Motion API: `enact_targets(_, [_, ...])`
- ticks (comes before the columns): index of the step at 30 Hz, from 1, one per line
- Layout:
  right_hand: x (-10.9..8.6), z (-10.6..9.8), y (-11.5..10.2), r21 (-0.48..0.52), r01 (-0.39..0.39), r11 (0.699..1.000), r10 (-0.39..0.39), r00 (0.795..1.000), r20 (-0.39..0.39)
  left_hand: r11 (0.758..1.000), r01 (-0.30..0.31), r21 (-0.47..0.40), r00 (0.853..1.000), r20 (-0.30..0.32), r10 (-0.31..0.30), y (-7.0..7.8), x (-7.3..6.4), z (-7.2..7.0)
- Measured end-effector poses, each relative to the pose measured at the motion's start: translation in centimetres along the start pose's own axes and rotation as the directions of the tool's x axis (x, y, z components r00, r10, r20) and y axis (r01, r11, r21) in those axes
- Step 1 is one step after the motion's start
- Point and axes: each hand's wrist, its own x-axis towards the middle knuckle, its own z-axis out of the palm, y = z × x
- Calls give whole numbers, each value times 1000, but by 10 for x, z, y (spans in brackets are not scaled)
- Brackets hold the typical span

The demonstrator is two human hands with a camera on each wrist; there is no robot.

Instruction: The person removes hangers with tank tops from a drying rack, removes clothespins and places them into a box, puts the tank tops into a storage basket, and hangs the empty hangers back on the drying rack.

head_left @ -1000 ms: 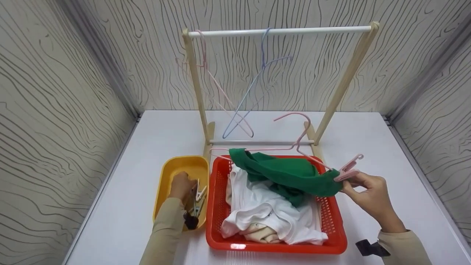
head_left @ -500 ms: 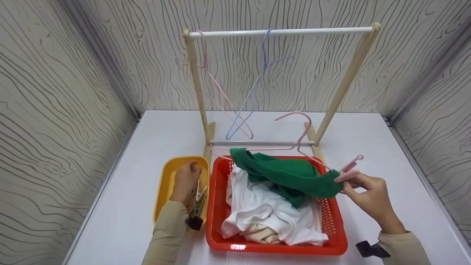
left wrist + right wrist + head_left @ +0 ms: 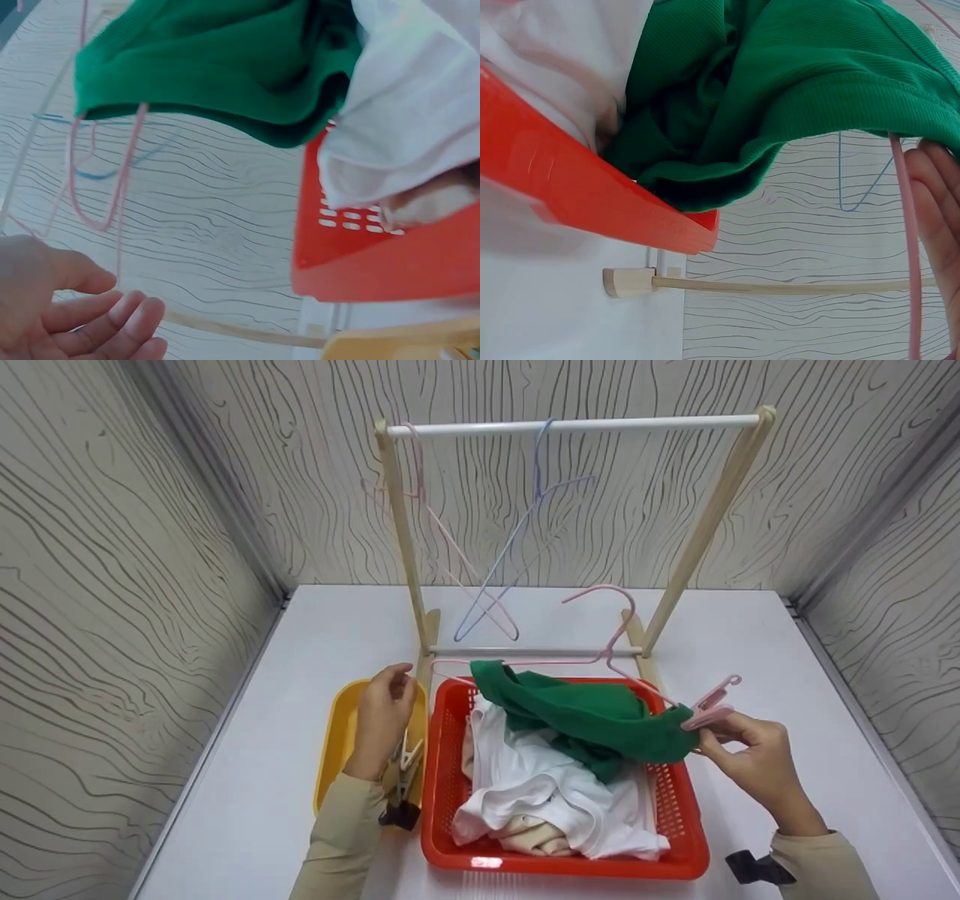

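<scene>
A green garment (image 3: 570, 712) with a ribbed edge hangs along a pink clothes hanger (image 3: 619, 637) over the red basket. My right hand (image 3: 757, 757) holds the hanger's right end, where a pink clothespin (image 3: 709, 709) clips the garment's corner. In the right wrist view, part of the right hand (image 3: 939, 202) lies beside the pink rod. My left hand (image 3: 382, 720) is above the yellow tray (image 3: 341, 727), fingers loosely bent. In the left wrist view, nothing shows between the thumb and fingers of the left hand (image 3: 82, 307); the hanger's looped left end is nearby.
White and beige clothes (image 3: 547, 802) fill the red basket (image 3: 562, 866). Clothespins (image 3: 405, 757) lie in the tray. Behind stands a wooden rack with a white rail (image 3: 577, 424); a pink hanger (image 3: 450, 536) and a blue hanger (image 3: 517, 529) hang from it.
My left hand has risen from inside the yellow tray and moved forward to its far edge. The right hand, the hanger and the green garment have stayed nearly still.
</scene>
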Motion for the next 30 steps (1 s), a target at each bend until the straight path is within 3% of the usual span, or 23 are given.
enact_targets(4, [-1,0,0,-5,-4,1000,4,1000,-1,996,-88,-17,994,-67,87,16,-5,-5])
enact_targets(9, [1,1,-4,-26,-27,999,27,1000,0,973,-229,-42,968,-117,222,33,-11,-7])
enact_targets(20, [4,2,-6,-38,-41,998,41,999,6,932,-339,-129,940,-70,333,63,-25,10])
enact_targets(22, [4,2,-6,-32,-35,999,35,999,5,915,-374,-153,928,-71,367,67,-27,15])
enact_targets(27, [4,2,-5,-18,-36,999,36,999,5,854,-477,-209,879,-92,468,76,-32,32])
enact_targets(30, [4,2,-6,-22,-38,999,38,999,4,832,-499,-241,865,-77,496,83,-36,42])
